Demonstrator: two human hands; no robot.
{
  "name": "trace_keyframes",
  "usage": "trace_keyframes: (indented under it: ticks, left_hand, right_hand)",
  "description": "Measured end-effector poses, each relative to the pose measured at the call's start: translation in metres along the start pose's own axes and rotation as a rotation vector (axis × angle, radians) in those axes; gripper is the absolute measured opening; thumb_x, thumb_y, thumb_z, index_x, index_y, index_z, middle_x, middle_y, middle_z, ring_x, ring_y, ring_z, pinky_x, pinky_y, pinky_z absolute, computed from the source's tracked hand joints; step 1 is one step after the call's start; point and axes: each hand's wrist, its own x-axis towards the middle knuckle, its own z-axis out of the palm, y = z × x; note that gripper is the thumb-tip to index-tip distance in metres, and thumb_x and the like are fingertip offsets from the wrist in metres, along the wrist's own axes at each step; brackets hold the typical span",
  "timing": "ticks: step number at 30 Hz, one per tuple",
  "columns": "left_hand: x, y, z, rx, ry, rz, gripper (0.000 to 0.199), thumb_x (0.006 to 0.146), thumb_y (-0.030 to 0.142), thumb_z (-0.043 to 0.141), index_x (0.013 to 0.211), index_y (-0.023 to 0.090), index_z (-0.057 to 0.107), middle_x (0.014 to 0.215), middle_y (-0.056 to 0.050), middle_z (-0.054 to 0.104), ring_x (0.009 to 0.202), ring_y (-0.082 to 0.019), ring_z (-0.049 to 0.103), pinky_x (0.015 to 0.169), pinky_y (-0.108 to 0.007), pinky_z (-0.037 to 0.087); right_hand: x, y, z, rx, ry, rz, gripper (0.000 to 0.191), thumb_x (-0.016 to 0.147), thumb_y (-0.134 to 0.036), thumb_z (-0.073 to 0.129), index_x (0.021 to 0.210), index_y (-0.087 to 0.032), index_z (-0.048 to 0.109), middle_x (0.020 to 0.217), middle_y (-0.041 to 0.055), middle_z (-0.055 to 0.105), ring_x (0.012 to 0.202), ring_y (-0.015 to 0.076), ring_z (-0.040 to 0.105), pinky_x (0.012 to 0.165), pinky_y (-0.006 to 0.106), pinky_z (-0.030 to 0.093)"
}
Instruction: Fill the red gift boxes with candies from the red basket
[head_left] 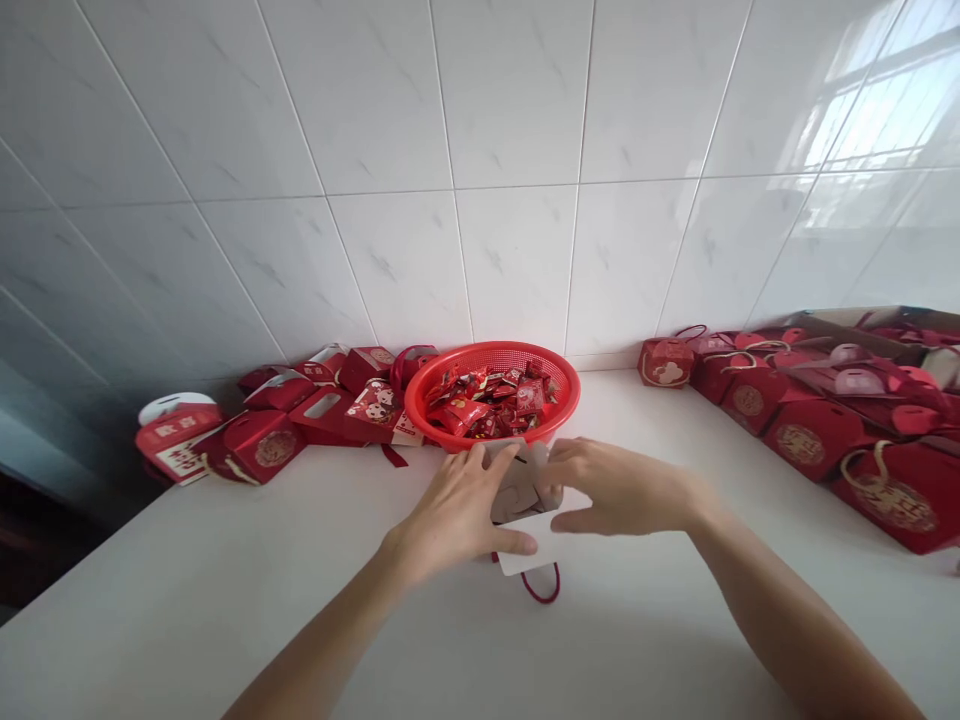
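Note:
A small paper gift box (525,500) stands unfolded on the white table in front of me, its pale inside and a white front flap facing me. A dark red cord loop (546,590) hangs out at its near side. Round the box's left side wraps my left hand (461,505), thumb lying across the front flap. My right hand (607,487) is at the right wall, fingers bent over its upper edge and slightly blurred; the fingertips are partly hidden. Just behind the box sits a red plastic basket (568,400) holding many red-wrapped candies (487,408).
Red gift boxes (266,445) lie in a heap left of the basket. More filled-out red boxes (814,435) stand in rows at the right, beside an open cardboard carton (847,330). A tiled wall (517,250) closes off the table's back.

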Motion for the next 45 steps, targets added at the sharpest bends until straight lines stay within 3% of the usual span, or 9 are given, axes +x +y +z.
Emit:
trace_keyframes:
  ticks: [3,7,16,22,26,30,38,42,45]
  left_hand:
    - [-0.001,-0.001,-0.004,-0.001,-0.014,-0.006,0.102,0.063,0.064,0.077,0.152,0.036,0.037,0.141,-0.013,0.051,0.131,-0.043,0.046,0.098,-0.05,0.044]
    - [-0.001,-0.002,-0.01,0.006,-0.032,0.09,0.073,0.07,0.065,0.073,0.135,0.034,0.059,0.128,-0.009,0.063,0.126,-0.04,0.051,0.099,-0.049,0.044]
    - [0.003,-0.012,-0.03,-0.161,0.193,0.26,0.035,0.089,0.043,0.06,0.12,0.029,0.071,0.11,-0.002,0.075,0.102,-0.023,0.068,0.089,-0.035,0.053]
    - [0.065,-0.024,-0.048,-0.246,0.351,0.302,0.024,0.086,0.03,0.059,0.101,0.022,0.075,0.1,-0.003,0.078,0.094,-0.021,0.071,0.087,-0.032,0.055]
    - [0.128,-0.031,-0.041,-0.081,0.222,0.301,0.026,0.085,0.024,0.057,0.105,0.021,0.073,0.111,-0.006,0.075,0.104,-0.024,0.069,0.091,-0.033,0.052]
    - [0.168,-0.036,-0.021,0.046,0.148,0.282,0.023,0.082,0.025,0.061,0.103,0.02,0.071,0.108,-0.009,0.073,0.102,-0.027,0.067,0.089,-0.035,0.051]
    - [0.183,-0.048,0.002,0.037,0.119,0.251,0.037,0.069,0.022,0.073,0.107,0.023,0.069,0.113,-0.009,0.071,0.103,-0.029,0.066,0.085,-0.035,0.051]
    - [0.183,-0.049,0.0,-0.05,0.273,0.212,0.012,0.085,0.021,0.056,0.089,0.022,0.067,0.089,-0.005,0.072,0.086,-0.023,0.066,0.077,-0.031,0.047]
    - [0.183,-0.052,-0.006,-0.147,0.448,0.146,0.025,0.094,0.023,0.041,0.076,0.02,0.058,0.072,-0.004,0.064,0.071,-0.02,0.059,0.068,-0.03,0.043]
  right_hand:
    - [-0.007,0.003,-0.008,-0.029,-0.012,0.092,0.015,0.087,-0.03,0.066,0.098,-0.02,0.07,0.097,0.006,0.072,0.087,0.0228,0.064,0.072,0.033,0.045]
    - [-0.008,0.013,-0.015,0.118,0.032,-0.009,0.016,0.088,-0.028,0.065,0.101,-0.023,0.071,0.102,0.0031,0.073,0.094,0.0201,0.066,0.078,0.03,0.047]
    - [0.01,0.048,-0.018,0.371,0.437,-0.107,0.015,0.088,-0.033,0.064,0.092,-0.02,0.073,0.09,0.0033,0.074,0.085,0.0177,0.067,0.08,0.032,0.052]
    - [0.059,0.081,-0.008,0.671,0.76,0.006,0.013,0.077,-0.032,0.07,0.08,-0.019,0.07,0.084,0.0043,0.074,0.077,0.0191,0.069,0.074,0.033,0.054]
    - [0.098,0.095,0.0,0.841,0.99,0.181,0.012,0.068,-0.028,0.069,0.076,-0.02,0.066,0.068,0.0013,0.07,0.066,0.0176,0.065,0.065,0.031,0.051]
    - [0.118,0.095,0.011,0.961,1.037,0.165,0.015,0.067,-0.033,0.066,0.074,-0.02,0.066,0.071,0.0014,0.07,0.071,0.0177,0.065,0.066,0.029,0.051]
    - [0.119,0.113,0.022,0.92,1.044,0.291,0.015,0.065,-0.032,0.061,0.071,-0.019,0.065,0.067,0.0018,0.068,0.062,0.0171,0.061,0.054,0.027,0.045]
    - [0.124,0.121,0.025,0.987,1.086,0.339,0.021,0.064,-0.032,0.063,0.081,-0.02,0.065,0.072,0.0015,0.07,0.067,0.0185,0.064,0.057,0.028,0.049]
    - [0.123,0.122,0.024,1.054,1.2,0.365,0.028,0.062,-0.032,0.069,0.088,-0.021,0.065,0.088,0.004,0.073,0.084,0.0207,0.067,0.067,0.029,0.053]
